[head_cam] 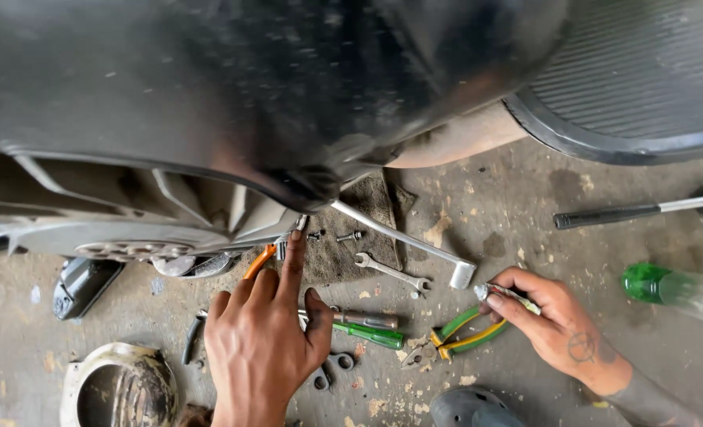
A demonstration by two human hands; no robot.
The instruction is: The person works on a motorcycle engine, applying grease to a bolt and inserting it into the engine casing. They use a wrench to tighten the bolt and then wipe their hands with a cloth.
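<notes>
Down low, working with two hands beside a black vehicle body [249,87]. Left hand [264,340] lying palm-down, fingers together, forefinger stretching toward two small bolts [350,236] on a dirty rag [367,213], gripping nothing. Right hand [553,316] pinching a small metal piece [498,291] between thumb and fingertips, just beside one pair of green-and-yellow pliers [454,336]. Counting between the hands: one green-handled screwdriver [371,334], one open-ended spanner [391,271], one long chrome lever [407,241]. Sitting off right: one green bottle [672,286], one black-handled rod [636,210]. Peeking past the left forefinger: one orange handle [258,261]. Resting lower left: one round rusty housing [118,387].
</notes>
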